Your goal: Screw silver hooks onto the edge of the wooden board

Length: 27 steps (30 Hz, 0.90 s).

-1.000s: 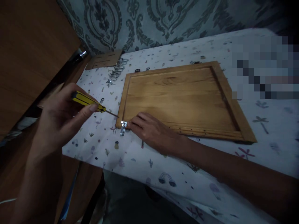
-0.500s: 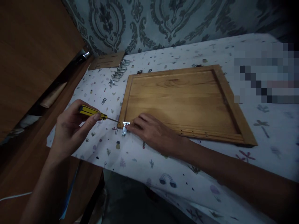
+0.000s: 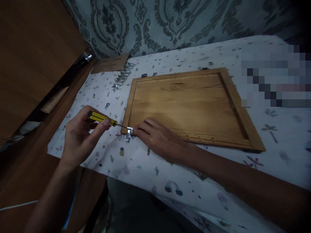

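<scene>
While the left hand (image 3: 79, 139) grips a yellow-and-black screwdriver (image 3: 100, 117), thumb pressed along the handle, the shaft slants down to the right and its tip reaches a small metal fitting (image 3: 128, 135). That fitting sits at the near left corner of a framed wooden panel (image 3: 184, 103) (part of it juts out past the panel's near edge). From the other side, the right hand (image 3: 157, 137) lies low across that same edge, fingertips drawn together at the fitting; whether they pinch it or only press on it, I cannot tell. The panel lies flat on the cloth-covered worktop (image 3: 141, 170). Beyond its far left corner, a row of metal pieces (image 3: 123, 76) runs up beside a brown sheet (image 3: 109, 63).
</scene>
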Each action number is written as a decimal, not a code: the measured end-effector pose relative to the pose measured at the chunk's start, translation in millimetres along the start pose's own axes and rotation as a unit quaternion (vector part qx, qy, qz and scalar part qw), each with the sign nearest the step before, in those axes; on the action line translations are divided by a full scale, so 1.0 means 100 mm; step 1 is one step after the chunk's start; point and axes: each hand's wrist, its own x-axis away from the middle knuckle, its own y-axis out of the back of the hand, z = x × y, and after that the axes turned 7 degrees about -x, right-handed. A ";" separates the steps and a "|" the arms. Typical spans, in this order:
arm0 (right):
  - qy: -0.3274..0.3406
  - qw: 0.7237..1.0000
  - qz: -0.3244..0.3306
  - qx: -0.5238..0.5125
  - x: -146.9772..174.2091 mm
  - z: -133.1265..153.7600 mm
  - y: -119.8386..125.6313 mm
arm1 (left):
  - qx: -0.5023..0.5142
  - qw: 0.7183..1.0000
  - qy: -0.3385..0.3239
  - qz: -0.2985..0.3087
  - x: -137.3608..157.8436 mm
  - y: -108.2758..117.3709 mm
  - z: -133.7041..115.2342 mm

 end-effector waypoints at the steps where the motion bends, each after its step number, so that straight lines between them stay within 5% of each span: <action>1: 0.000 1.000 -0.018 -0.002 0.00 0.00 -0.01 | 0.006 1.000 0.003 -0.009 -0.01 0.00 0.00; 6: -0.004 0.998 -0.069 -0.001 0.02 -0.02 -0.07 | 0.052 0.996 0.035 -0.063 -0.11 0.00 0.05; 17: -0.038 0.997 -0.049 -0.047 -0.02 0.01 0.00 | 0.232 0.964 0.092 -0.096 -0.51 -0.24 0.50; 27: -0.126 0.978 -0.018 -0.163 -0.05 -0.02 0.04 | 0.276 0.939 0.152 -0.135 -0.48 -0.31 0.76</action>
